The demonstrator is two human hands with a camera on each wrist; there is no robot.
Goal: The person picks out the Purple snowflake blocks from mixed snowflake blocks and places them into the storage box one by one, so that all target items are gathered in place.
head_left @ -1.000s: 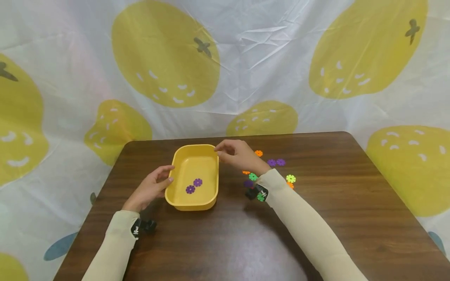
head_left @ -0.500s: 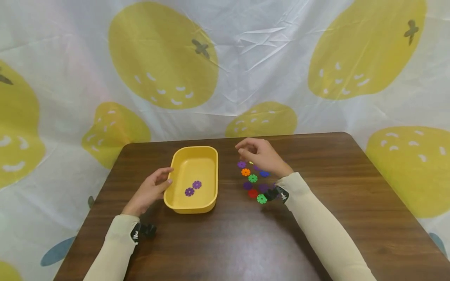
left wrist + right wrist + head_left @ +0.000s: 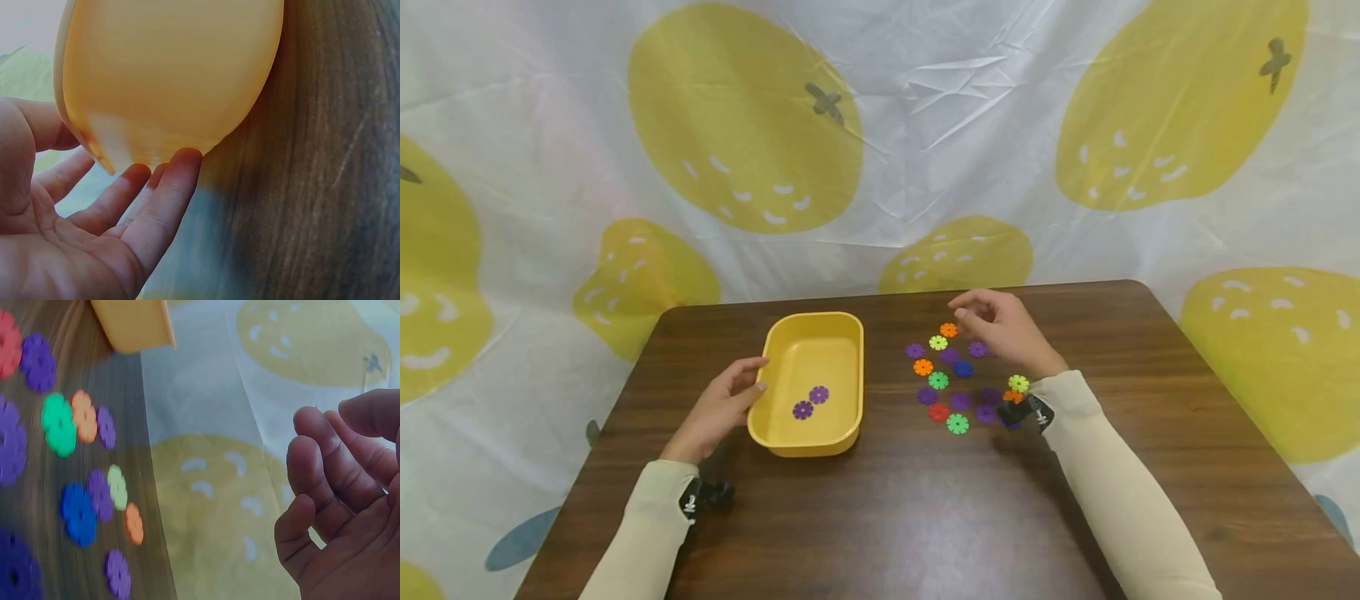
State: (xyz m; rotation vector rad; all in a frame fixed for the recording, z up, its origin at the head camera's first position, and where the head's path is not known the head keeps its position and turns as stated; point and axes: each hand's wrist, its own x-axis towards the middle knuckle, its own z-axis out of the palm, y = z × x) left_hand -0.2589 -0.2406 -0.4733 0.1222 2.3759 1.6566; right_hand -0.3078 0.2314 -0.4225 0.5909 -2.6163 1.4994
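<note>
A yellow plastic bin stands on the table with two purple notched plastic discs inside. My left hand holds the bin's left side. In the left wrist view its curved fingers touch the outer wall, with the thumb at the rim. Right of the bin lie several interlocking discs in purple, orange, green, red, blue and yellow-green, among them a green disc and a red disc. Above the far part of this group hovers my right hand, fingers loosely bent, holding nothing visible.
A dark wood-grain table carries everything. Behind its far edge hangs a white cloth printed with yellow fruit. Black wrist cameras sit on both wrists, the right one above some discs.
My right hand has moved right from the bin's far right corner to over the discs, uncovering more of them. My left hand stays at the bin. Two purple discs remain inside throughout.
</note>
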